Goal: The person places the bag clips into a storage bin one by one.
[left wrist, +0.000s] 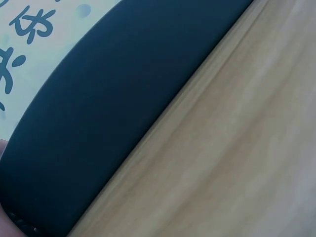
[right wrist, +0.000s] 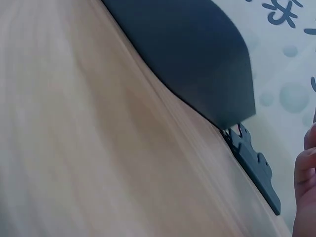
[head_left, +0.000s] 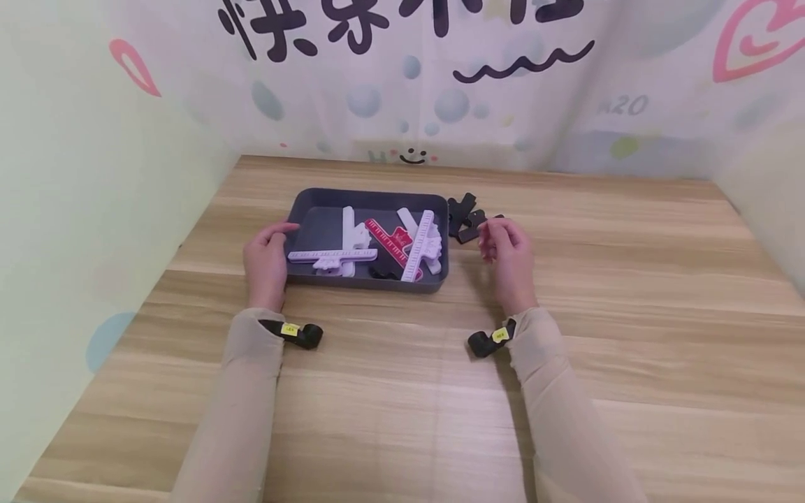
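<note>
A dark grey tray (head_left: 327, 199) lies on the wooden table, and my left hand (head_left: 265, 265) grips its left wall with fingers over the rim. Inside are white piano-key clips (head_left: 333, 256), a red clip (head_left: 393, 241) and a black clip (head_left: 383, 269) partly beneath it. My right hand (head_left: 511, 262) hovers right of the tray, its fingers loosely curled with nothing seen between them. Just beyond those fingers, several black clips (head_left: 462, 212) lie beside the tray, partly hidden by the hand. The right wrist view shows a black clip (right wrist: 254, 165) near the tray's corner (right wrist: 217, 84).
The wooden table (head_left: 390, 391) runs back to a printed wall cloth (head_left: 402, 91). A pale wall (head_left: 94, 175) borders the left side. Black straps with small cameras (head_left: 308, 336) sit on both wrists.
</note>
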Available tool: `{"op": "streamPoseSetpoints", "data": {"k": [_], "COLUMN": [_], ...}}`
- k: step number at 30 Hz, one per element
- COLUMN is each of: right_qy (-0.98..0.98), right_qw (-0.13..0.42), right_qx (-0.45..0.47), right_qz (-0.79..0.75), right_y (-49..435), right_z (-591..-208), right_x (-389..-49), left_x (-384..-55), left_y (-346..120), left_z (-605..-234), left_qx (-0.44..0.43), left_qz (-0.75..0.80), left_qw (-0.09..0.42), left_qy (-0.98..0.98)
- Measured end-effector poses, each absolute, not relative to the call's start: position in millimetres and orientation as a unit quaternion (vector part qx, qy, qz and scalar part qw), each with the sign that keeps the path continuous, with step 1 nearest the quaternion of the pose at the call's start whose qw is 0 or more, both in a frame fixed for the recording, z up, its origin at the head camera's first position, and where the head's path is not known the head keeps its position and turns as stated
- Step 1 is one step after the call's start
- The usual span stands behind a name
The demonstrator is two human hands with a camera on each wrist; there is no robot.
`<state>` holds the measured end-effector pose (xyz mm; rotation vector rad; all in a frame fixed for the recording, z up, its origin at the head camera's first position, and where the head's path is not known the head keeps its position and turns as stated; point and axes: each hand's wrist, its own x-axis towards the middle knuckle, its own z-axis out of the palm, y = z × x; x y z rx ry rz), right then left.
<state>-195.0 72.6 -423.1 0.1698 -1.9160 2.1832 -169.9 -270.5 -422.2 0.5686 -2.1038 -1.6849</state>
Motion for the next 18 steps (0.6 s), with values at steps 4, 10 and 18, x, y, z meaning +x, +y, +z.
{"op": "streamPoseSetpoints", "data": {"k": [4, 10, 18], "right_qy": [-0.658, -0.664, -0.685], "right_qw": [0.127, 0.134, 0.138], "right_qx": [0.039, 0.011, -0.022], "right_qz": [0.741, 0.736, 0.715], "right_y": [76.9, 79.6, 82.2], "right_z": [-423.2, -425.6, -428.7], "right_x": [-196.8, -199.6, -201.9], "left_x": [-170.4, -170.1, -170.4], "left_y": [-272.9, -272.5, -270.7], "left_z": [-424.4, -425.6, -426.1], "left_qx": [0.208, 0.203, 0.197], "left_qz": [-0.601, -0.605, -0.614], "left_qw": [0.187, 0.193, 0.197], "left_qy": [-0.749, -0.745, -0.738]}}
